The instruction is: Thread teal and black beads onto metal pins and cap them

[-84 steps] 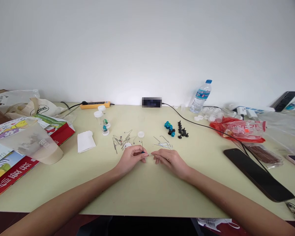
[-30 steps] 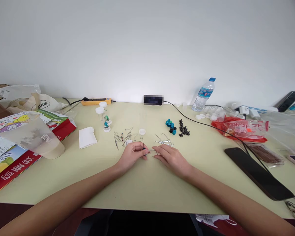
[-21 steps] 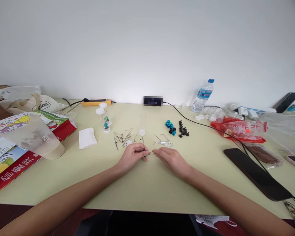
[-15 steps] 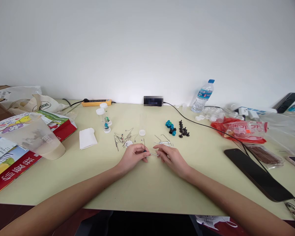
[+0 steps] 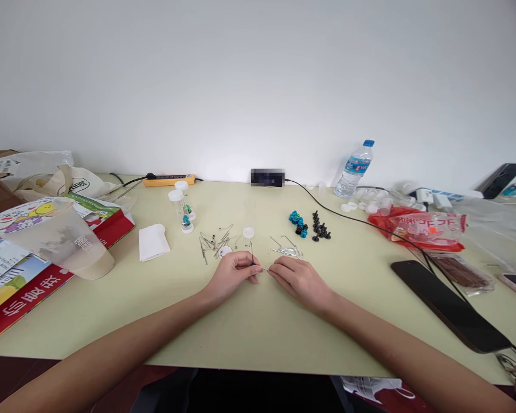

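My left hand point(image 5: 236, 271) pinches a small dark piece with a thin bent metal wire point(image 5: 251, 252) standing up from it. My right hand point(image 5: 296, 276) is closed on a thin metal rod point(image 5: 264, 270) that reaches across to the left fingertips. Just beyond the right hand lie several bent metal rods point(image 5: 286, 250). Behind the left hand are scattered wire pieces point(image 5: 215, 244) and a white disc point(image 5: 225, 251). A clear tube with a white cap point(image 5: 248, 232) is beyond both hands.
Blue knobs point(image 5: 298, 223) and black screws point(image 5: 321, 227) lie at centre right. Capped tubes point(image 5: 181, 209) and folded white paper point(image 5: 153, 242) are at left, near a plastic cup point(image 5: 83, 252). A water bottle point(image 5: 355, 169), cable and large black phone point(image 5: 451, 304) are on the right.
My right hand's fingers have closed together around the rod, a little nearer the left hand. My left hand has hardly moved.
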